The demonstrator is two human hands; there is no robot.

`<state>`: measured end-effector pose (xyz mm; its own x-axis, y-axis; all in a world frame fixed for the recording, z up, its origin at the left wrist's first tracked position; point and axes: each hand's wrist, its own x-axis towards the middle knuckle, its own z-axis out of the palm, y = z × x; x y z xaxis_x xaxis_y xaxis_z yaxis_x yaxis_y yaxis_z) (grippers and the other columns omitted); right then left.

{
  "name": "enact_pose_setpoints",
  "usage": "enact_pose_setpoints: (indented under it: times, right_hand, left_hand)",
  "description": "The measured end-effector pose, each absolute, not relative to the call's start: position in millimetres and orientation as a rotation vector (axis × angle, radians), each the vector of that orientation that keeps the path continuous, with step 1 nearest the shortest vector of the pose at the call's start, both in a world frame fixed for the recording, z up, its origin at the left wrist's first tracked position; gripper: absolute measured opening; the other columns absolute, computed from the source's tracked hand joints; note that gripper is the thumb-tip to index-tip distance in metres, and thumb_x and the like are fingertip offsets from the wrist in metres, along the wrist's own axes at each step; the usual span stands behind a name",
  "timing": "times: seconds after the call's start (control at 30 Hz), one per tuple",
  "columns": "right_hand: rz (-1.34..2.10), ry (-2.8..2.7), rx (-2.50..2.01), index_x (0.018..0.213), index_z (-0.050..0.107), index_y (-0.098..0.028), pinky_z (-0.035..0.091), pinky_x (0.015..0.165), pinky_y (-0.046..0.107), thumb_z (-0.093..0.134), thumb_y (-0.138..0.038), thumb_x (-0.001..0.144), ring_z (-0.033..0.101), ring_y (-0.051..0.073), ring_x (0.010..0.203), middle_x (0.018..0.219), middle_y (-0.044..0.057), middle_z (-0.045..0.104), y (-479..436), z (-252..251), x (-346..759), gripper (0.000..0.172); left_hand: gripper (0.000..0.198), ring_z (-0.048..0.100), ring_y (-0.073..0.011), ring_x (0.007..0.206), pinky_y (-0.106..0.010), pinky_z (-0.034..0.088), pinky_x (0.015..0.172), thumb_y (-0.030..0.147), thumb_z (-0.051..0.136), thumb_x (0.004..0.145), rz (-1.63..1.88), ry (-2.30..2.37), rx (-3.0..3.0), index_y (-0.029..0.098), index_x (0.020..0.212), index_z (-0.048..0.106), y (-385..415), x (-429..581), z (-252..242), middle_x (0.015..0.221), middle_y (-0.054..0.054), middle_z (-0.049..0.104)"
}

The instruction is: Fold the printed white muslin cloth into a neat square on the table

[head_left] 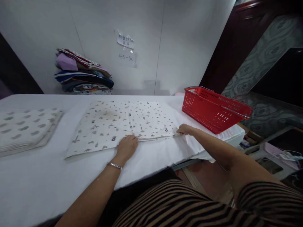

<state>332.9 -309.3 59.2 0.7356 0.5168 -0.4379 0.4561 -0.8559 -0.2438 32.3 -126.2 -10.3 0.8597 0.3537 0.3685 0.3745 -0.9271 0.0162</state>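
Note:
A white cloth (123, 119) with small grey-green and brown printed motifs lies spread on the white-covered table, its near right edge in several layers. My left hand (127, 145) is at the middle of that near edge, fingers bent over the fabric; the thumb is hard to see. At the near right corner, my right hand (186, 129) pinches the layered edge between closed fingers. A silver bracelet (114, 165) circles my left wrist.
Another folded cloth (28, 129) with leaf-like prints lies at the left. A stack of folded fabrics (84, 75) stands against the back wall. The red basket (213, 108) with metal handles sits at the right end of the table (94, 186). Paper notes (126, 47) hang on the wall.

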Motion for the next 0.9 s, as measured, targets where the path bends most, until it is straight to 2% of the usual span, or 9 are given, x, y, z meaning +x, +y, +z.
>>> enact_pose_setpoints:
  times: [0.17, 0.33, 0.6, 0.73, 0.9]
  right_hand:
    - [0.780, -0.776, -2.823, 0.052, 0.054, -0.014, 0.037, 0.049, 0.022, 0.061, -0.026, 0.077, 0.044, 0.009, 0.041, 0.042, -0.002, 0.046, -309, 52, 330, 0.028]
    - [0.791, -0.724, -2.830, 0.053, 0.052, -0.014, 0.039, 0.049, 0.022, 0.061, -0.023, 0.078, 0.047, 0.010, 0.042, 0.042, -0.002, 0.046, -305, 51, 327, 0.028]
    - [0.713, -0.699, -2.742, 0.052, 0.052, -0.014, 0.036, 0.045, 0.022, 0.061, -0.015, 0.071, 0.047, 0.012, 0.042, 0.037, -0.002, 0.042, -308, 46, 325, 0.021]
    - [0.694, -0.664, -2.592, 0.058, 0.052, -0.014, 0.039, 0.045, 0.021, 0.059, -0.011, 0.069, 0.049, 0.012, 0.042, 0.041, -0.002, 0.046, -312, 37, 325, 0.013]
    - [0.720, -0.653, -2.342, 0.077, 0.052, -0.017, 0.045, 0.049, 0.019, 0.058, -0.014, 0.075, 0.055, 0.010, 0.048, 0.053, -0.003, 0.053, -318, 52, 336, 0.007]
  left_hand:
    - [0.018, 0.056, -0.0234, 0.093, -0.037, 0.043, 0.079, 0.016, 0.047, 0.084, -0.570, -0.585, -2.988, 0.017, 0.090, 0.064, -127, 32, -8, 0.094, -0.008, 0.064]
    - [0.018, 0.056, -0.0233, 0.093, -0.037, 0.043, 0.079, 0.016, 0.047, 0.084, -0.590, -0.587, -2.998, 0.017, 0.088, 0.064, -128, 33, -9, 0.093, -0.008, 0.064]
    - [0.018, 0.055, -0.0222, 0.093, -0.036, 0.042, 0.079, 0.014, 0.046, 0.085, -0.519, -0.613, -2.984, 0.017, 0.088, 0.063, -129, 32, -7, 0.093, -0.008, 0.064]
    - [0.020, 0.055, -0.0214, 0.093, -0.034, 0.041, 0.079, 0.015, 0.044, 0.087, -0.516, -0.613, -2.971, 0.017, 0.090, 0.063, -131, 32, -6, 0.093, -0.007, 0.064]
    - [0.018, 0.055, -0.0217, 0.091, -0.035, 0.040, 0.078, 0.014, 0.045, 0.086, -0.595, -0.578, -2.924, 0.016, 0.089, 0.062, -130, 31, -3, 0.091, -0.007, 0.064]
